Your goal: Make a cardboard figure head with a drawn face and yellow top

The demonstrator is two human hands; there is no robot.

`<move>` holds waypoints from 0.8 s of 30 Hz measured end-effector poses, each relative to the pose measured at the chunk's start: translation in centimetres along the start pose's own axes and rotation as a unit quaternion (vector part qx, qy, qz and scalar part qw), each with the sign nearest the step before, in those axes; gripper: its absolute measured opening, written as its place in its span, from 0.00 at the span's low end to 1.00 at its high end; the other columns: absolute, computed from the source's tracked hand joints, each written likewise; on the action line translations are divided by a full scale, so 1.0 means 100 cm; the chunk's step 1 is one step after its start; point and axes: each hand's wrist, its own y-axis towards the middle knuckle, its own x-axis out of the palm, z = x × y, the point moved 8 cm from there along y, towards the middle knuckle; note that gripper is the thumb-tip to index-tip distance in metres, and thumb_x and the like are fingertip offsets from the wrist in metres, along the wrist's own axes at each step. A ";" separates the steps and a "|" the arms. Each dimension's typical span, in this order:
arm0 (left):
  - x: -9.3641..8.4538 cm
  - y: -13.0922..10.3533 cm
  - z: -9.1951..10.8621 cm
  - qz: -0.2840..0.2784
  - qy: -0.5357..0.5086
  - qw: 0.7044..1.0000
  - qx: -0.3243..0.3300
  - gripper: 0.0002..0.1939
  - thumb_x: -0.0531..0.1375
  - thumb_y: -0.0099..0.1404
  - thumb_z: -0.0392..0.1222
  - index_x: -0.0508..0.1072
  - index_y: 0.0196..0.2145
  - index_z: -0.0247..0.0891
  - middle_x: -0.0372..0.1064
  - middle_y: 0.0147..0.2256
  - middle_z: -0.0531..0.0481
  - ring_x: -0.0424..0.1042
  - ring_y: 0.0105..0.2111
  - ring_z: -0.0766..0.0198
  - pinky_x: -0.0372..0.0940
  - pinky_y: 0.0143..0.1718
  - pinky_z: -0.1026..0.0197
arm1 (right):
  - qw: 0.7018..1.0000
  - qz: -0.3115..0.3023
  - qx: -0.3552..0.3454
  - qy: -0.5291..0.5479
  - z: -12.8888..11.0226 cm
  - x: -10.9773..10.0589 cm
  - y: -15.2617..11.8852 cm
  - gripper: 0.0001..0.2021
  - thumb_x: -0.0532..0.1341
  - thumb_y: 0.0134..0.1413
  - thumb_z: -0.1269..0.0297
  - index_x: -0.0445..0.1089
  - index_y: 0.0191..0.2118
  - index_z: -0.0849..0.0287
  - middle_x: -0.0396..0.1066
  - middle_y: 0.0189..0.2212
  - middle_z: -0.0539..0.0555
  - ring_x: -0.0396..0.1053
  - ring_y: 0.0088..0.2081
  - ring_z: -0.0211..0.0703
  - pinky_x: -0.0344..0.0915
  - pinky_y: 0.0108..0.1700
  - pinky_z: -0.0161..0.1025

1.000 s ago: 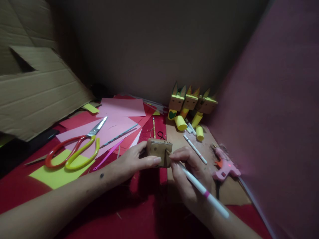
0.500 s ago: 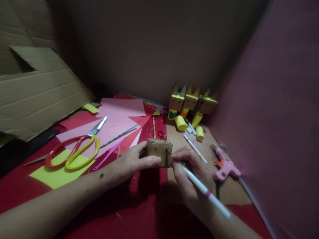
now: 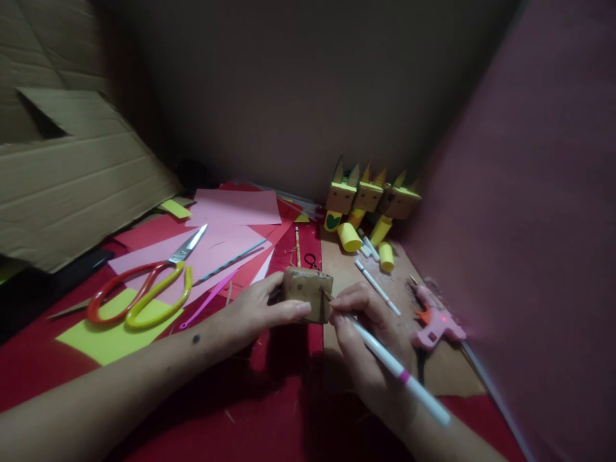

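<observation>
Marker (image 3: pixel 402 374) tail nudged rightward | right grip (image 3: pixel 368 333) pinching it | left grip (image 3: pixel 257 313) clamping cardboard block (image 3: pixel 310 290)

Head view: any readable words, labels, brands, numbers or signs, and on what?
No readable words, labels, brands or numbers.
Sign: green heart on the leftmost eared figure.
White marker in right hand: no print made out.
Pink glue gun: any print too small to read.

Clock about view centre: red-and-yellow-handled scissors (image 3: pixel 177 262), 8 o'clock; pink hot-glue gun (image 3: pixel 439 319), 4; three eared cardboard figures (image 3: pixel 369 197), 2; corrugated cardboard (image 3: pixel 81 183), 10.
</observation>
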 end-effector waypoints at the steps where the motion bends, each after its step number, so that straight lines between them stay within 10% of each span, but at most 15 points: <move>1: 0.000 0.000 0.000 0.001 -0.001 1.000 -0.001 0.34 0.68 0.53 0.59 0.71 0.52 0.37 0.76 0.52 0.40 0.71 0.55 0.42 0.64 0.57 0.45 | 1.000 0.001 -0.002 0.003 -0.001 0.000 0.000 0.10 0.56 0.58 0.78 0.67 0.39 0.55 0.66 0.33 0.48 0.65 0.32 0.36 0.62 0.34 0.36; 24: 0.004 -0.002 0.001 -0.001 -0.018 1.000 0.020 0.31 0.68 0.55 0.54 0.69 0.52 0.37 0.74 0.52 0.39 0.70 0.55 0.43 0.62 0.59 0.44 | 0.994 0.001 -0.101 -0.042 -0.029 0.007 0.001 0.12 0.59 0.56 0.79 0.66 0.41 0.55 0.68 0.31 0.49 0.69 0.29 0.36 0.69 0.31 0.33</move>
